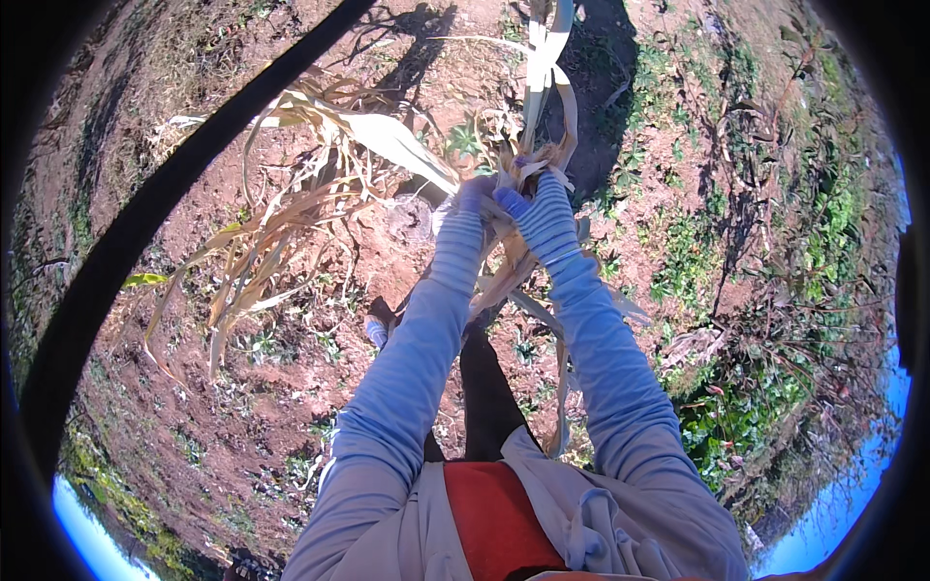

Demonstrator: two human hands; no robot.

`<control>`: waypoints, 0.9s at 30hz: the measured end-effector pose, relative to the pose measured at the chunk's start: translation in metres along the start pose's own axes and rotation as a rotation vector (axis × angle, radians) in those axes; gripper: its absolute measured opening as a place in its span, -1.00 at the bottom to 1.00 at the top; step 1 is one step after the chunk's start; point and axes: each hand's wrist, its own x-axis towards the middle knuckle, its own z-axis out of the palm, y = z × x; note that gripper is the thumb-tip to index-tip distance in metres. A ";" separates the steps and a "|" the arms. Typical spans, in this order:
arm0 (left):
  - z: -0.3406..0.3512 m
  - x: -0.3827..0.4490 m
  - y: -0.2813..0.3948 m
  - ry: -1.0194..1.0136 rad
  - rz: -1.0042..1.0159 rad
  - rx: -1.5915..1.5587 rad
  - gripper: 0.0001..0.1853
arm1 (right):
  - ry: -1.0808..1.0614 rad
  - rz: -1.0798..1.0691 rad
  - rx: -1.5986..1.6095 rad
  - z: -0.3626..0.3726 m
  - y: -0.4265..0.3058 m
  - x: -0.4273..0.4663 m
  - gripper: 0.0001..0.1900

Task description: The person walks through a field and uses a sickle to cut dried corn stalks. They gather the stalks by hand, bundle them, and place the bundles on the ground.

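Note:
Dry maize plants with pale, papery leaves [396,141] stretch out in front of me, some fanning left and some pointing away at the top. My left hand [472,194], in a purple and striped glove, is closed on the dry maize stalks. Close beside it, my right hand [524,202], gloved alike, grips a bunch of dry husk [536,163]. Part of the fingers of both hands is hidden by gloves and leaves, so an ear inside the husk cannot be made out. Long dry leaves [508,272] hang below the hands between my forearms.
Reddish soil [312,428] with small green weeds [676,261] surrounds me. A heap of dry maize leaves [254,254] lies to the left. Denser green plants [734,414] grow on the right. A dark strap [167,167] crosses the view at left. One foot [378,330] shows below.

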 end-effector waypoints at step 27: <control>-0.016 0.027 -0.032 0.181 -0.406 -0.242 -0.20 | 0.501 0.179 -0.064 -0.034 0.027 0.013 -0.57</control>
